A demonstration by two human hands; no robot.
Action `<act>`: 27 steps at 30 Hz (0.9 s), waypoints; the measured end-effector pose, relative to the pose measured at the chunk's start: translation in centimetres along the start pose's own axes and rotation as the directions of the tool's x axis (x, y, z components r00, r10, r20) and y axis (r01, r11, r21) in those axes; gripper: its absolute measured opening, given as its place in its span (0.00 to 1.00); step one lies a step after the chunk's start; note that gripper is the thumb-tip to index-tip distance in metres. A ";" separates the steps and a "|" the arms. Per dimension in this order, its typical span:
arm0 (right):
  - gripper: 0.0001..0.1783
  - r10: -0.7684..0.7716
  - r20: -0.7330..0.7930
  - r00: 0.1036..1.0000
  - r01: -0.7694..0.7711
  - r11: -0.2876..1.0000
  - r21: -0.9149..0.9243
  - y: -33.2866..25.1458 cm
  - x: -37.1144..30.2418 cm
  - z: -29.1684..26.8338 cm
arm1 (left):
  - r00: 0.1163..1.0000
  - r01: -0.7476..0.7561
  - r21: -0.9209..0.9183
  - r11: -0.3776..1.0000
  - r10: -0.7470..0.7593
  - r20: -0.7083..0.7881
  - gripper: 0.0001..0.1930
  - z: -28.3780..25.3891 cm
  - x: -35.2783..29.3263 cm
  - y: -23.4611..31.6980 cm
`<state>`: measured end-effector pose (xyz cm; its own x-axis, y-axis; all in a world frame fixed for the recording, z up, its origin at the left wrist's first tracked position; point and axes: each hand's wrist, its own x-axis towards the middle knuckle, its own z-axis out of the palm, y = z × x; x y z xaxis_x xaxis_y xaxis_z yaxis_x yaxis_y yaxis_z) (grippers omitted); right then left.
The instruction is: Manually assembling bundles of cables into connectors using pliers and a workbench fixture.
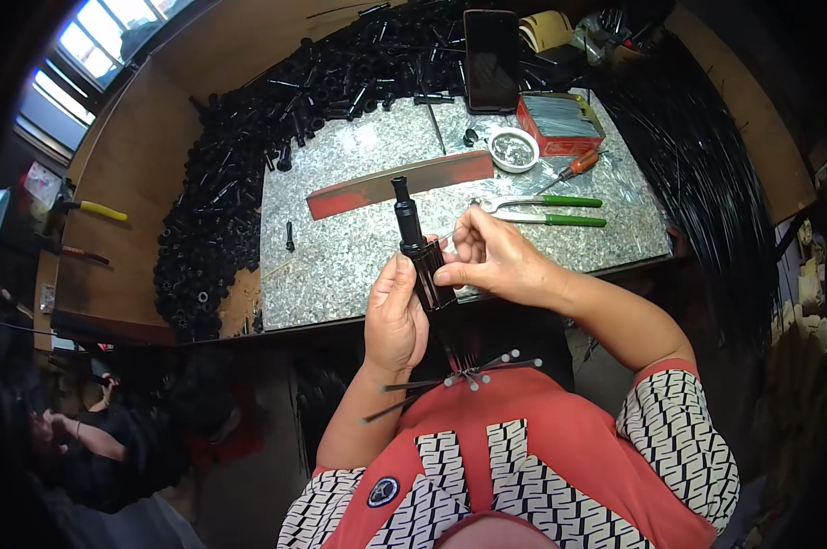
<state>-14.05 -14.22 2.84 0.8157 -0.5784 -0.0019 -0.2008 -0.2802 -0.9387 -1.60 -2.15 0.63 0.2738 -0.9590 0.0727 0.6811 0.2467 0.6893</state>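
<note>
A folded black umbrella frame point(413, 229) stands tilted in front of my chest, its narrow tube end pointing away from me. Thin ribs fan out at its near end, and their pale round tips point(474, 375) lie close to my shirt. My left hand point(397, 316) is wrapped round the frame's middle from the left. From the right, my right hand point(505, 261) has its thumb pressed on the ribs just below the collar, while its other fingers curl beside them. Whether those fingers pinch a fine wire as well is too small to tell.
Beyond my hands lies a red-sided wooden bar point(400, 185) on the speckled stone tabletop point(327, 284). Green-handled pliers point(560, 220), a screwdriver point(578, 165), a white dish point(514, 149), a red box of thin rods point(560, 123) and a phone point(491, 59) surround it. Black parts point(212, 201) heap up left.
</note>
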 end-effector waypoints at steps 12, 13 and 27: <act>0.15 0.017 0.111 0.994 -0.057 0.928 0.368 0.5 -0.9 2.7 | 0.998 0.030 0.001 1.000 -0.030 -0.053 0.21 -0.5 0.1 0.6; 0.15 0.017 0.123 0.992 -0.060 0.931 0.361 0.5 -0.9 2.6 | 0.998 0.032 0.007 0.999 -0.032 -0.057 0.21 -0.7 0.0 0.6; 0.16 -0.014 0.261 0.965 -0.105 0.893 0.437 0.6 -0.6 1.8 | 0.997 0.020 -0.046 0.999 -0.016 0.077 0.21 -1.2 0.1 0.6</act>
<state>-13.72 -12.67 1.71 0.9319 -0.3540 -0.0786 -0.0283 0.1452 -0.9890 -0.35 -1.88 0.15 0.2093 -0.9708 0.1171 0.7166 0.2338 0.6571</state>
